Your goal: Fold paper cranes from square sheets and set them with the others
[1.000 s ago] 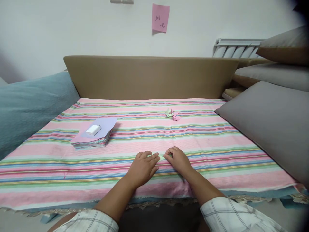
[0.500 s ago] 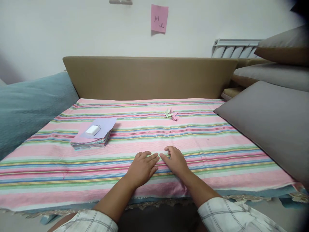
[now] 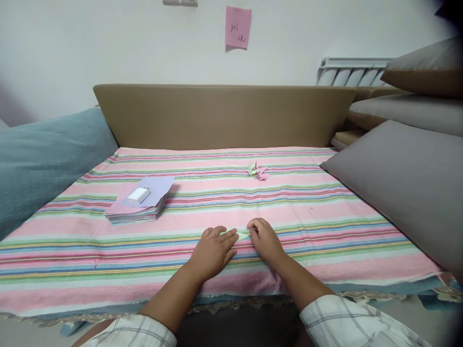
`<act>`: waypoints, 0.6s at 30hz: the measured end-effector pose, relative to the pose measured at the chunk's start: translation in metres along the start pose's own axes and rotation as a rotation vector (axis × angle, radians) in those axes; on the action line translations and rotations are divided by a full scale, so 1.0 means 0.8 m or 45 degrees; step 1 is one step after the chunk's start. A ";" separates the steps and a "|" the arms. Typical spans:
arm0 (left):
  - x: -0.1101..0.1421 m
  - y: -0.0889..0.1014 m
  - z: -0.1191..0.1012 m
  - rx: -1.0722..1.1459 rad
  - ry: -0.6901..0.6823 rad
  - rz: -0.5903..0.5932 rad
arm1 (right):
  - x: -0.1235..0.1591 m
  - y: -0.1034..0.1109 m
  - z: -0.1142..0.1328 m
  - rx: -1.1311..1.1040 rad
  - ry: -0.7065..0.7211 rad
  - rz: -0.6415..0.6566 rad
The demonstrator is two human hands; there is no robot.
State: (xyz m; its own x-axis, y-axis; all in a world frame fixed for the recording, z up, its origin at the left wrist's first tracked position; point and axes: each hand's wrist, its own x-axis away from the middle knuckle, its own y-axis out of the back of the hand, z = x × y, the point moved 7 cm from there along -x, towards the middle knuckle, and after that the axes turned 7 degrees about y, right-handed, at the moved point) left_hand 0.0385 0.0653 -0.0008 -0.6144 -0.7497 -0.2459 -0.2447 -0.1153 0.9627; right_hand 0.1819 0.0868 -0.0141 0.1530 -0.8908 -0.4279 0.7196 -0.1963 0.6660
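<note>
The green paper point(image 3: 242, 235) is found on the striped cloth point(image 3: 195, 213), to the right of the stack point(image 3: 133, 218) and on its near side; the long axis is laid from left to right, about along the stripes; a narrow end is pointed away from the stack, toward the right hand point(image 3: 265, 241); this direction is judged the most important relation, because the uncovered end is left on that side, while the other part is covered by the left hand point(image 3: 213, 250); so the left hand, which is also placed closer to the stack, can be called the nearer one.

The left hand is held palm down and rather flat, with the fingers extended and the thumb set apart; nothing is pinched by it, and the paper seems to be pressed by the fingers against the cloth; the fingers of the right hand are bent in toward its thumb, just at the narrow end; whether this end is pinched or only touched cannot be told, since the contact is too small to see; to the right of the stack, and somewhat farther back, a green figure point(image 3: 251, 168) and a pink figure point(image 3: 262, 174) are seen close together.
</note>
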 end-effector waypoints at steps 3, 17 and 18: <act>0.000 0.000 0.000 0.006 0.008 0.012 | 0.008 -0.008 0.033 -0.114 0.331 0.018; 0.006 0.019 0.064 0.348 0.400 -0.225 | 0.006 -0.031 0.044 0.034 0.329 0.123; 0.006 0.019 0.067 0.339 0.415 -0.207 | 0.005 -0.031 0.046 0.041 0.334 0.131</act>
State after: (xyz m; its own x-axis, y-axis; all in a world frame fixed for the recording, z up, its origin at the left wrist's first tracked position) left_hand -0.0083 0.0944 0.0068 -0.2940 -0.9068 -0.3022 -0.5292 -0.1088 0.8415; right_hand 0.1397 0.0733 -0.0102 0.3973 -0.7708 -0.4980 0.6703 -0.1269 0.7312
